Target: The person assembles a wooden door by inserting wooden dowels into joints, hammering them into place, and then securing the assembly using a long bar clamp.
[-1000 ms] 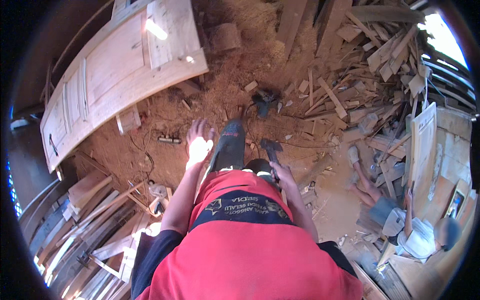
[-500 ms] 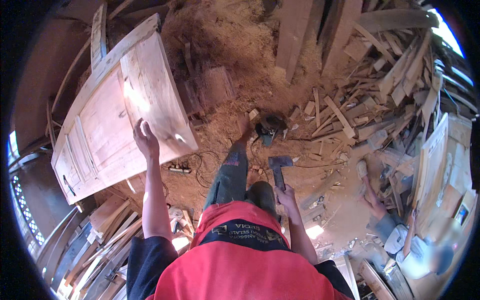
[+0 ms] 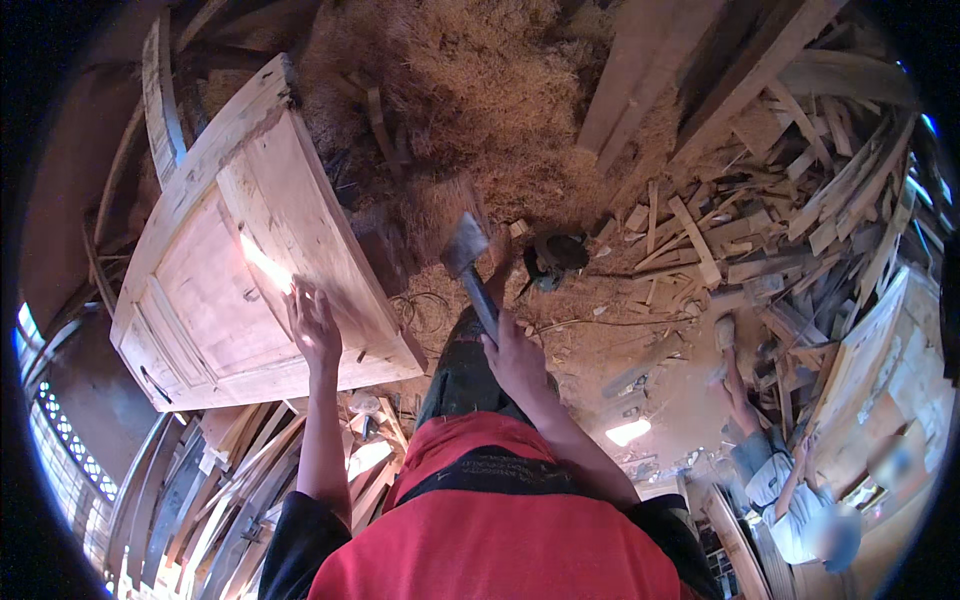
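Observation:
A large pale wooden door (image 3: 215, 290) with recessed panels lies tilted at my left, its lower edge nearest me. My left hand (image 3: 316, 330) is over its near-right part, fingers apart, bent and at the wood; whether the fingertips touch it I cannot tell. In my right hand (image 3: 518, 362) is a hatchet (image 3: 466, 245) with a broad grey metal head and a dark handle. Its head is raised in front of me, to the right of the door's edge and apart from it. My fingers are wrapped round the lower handle.
Scrap wood (image 3: 700, 240) is piled at the right, shavings (image 3: 480, 90) cover the far floor. A dark power tool (image 3: 553, 262) lies ahead. Boards (image 3: 215, 490) are stacked at lower left. A seated person (image 3: 785, 490) is at the right beside another wooden panel (image 3: 870, 350).
My right hand has swung the hatchet up and leftward, toward the door. My left hand has come down and slightly right, over the door's near part. The view has shifted a little.

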`<state>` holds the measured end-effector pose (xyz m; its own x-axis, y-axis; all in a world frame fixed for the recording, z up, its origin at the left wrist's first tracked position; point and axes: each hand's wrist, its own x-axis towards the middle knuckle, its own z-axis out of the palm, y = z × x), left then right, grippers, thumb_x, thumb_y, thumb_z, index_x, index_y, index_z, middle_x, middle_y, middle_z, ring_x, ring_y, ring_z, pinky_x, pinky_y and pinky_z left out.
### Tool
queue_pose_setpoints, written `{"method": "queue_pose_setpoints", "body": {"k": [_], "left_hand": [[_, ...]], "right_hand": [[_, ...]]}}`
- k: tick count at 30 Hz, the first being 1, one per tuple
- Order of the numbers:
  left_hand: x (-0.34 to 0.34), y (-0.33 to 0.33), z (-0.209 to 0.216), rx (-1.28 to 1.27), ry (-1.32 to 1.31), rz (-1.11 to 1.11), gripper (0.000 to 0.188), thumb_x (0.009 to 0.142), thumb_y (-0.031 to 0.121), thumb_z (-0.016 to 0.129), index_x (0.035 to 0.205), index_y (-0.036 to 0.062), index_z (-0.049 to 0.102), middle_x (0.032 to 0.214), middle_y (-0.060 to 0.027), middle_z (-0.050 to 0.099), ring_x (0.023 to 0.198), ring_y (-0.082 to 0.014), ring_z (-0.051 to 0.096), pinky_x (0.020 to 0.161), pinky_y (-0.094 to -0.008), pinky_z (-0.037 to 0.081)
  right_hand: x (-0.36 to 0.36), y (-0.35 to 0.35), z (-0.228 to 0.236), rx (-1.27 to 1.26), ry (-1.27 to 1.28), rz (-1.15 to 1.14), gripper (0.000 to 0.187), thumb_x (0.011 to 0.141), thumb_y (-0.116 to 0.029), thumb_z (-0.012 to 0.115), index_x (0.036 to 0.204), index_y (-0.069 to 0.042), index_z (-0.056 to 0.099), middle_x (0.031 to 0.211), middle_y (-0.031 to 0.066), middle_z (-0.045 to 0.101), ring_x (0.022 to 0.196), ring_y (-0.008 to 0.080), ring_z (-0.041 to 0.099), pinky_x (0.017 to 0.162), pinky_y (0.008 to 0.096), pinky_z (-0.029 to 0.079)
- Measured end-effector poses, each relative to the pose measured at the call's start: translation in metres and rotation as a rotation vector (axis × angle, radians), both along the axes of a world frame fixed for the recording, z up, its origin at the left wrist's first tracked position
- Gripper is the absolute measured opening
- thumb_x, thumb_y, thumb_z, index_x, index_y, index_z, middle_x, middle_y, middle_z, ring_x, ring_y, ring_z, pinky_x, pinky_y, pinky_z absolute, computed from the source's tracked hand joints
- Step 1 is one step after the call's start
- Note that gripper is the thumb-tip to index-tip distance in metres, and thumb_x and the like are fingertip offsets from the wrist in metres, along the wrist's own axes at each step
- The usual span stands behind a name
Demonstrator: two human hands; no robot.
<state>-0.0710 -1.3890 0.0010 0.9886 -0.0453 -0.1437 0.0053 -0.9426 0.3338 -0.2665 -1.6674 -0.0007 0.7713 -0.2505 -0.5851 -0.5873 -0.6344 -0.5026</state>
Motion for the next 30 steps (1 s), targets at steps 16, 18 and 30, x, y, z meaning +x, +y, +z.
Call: {"method": "queue_pose_setpoints", "body": {"k": [16, 18, 30], "left_hand": [[0.008, 0.014, 0.017, 0.101, 0.091, -0.075, 0.062, 0.099, 0.043, 0.052, 0.142, -0.0024, 0.047, 0.141, -0.0287, 0.049, 0.14, -0.0466, 0.035, 0.113, -0.0472, 0.033], [0.007, 0.018, 0.019, 0.013, 0.076, -0.061, 0.06, 0.1, 0.043, 0.05, 0.14, -0.0015, 0.05, 0.141, -0.0276, 0.05, 0.139, -0.0461, 0.035, 0.113, -0.0465, 0.033], [-0.164, 0.029, 0.057, -0.489, -0.32, 0.304, 0.03, 0.1, 0.023, 0.05, 0.122, 0.0061, 0.062, 0.125, -0.0194, 0.061, 0.117, -0.0377, 0.057, 0.101, -0.0431, 0.043]], "right_hand": [[0.063, -0.047, -0.022, 0.515, 0.34, -0.129, 0.063, 0.09, -0.047, 0.064, 0.132, -0.002, 0.052, 0.108, 0.0279, 0.065, 0.103, 0.0443, 0.064, 0.088, 0.0475, 0.051], [0.053, -0.04, -0.039, 0.321, 0.11, -0.101, 0.046, 0.091, -0.041, 0.066, 0.113, -0.002, 0.057, 0.079, 0.014, 0.061, 0.071, 0.0279, 0.062, 0.064, 0.0388, 0.049], [0.112, 0.011, -0.062, 0.488, 0.094, -0.155, 0.042, 0.097, -0.052, 0.056, 0.102, -0.01, 0.052, 0.06, 0.0012, 0.053, 0.045, 0.0108, 0.052, 0.037, 0.0261, 0.037]]}}
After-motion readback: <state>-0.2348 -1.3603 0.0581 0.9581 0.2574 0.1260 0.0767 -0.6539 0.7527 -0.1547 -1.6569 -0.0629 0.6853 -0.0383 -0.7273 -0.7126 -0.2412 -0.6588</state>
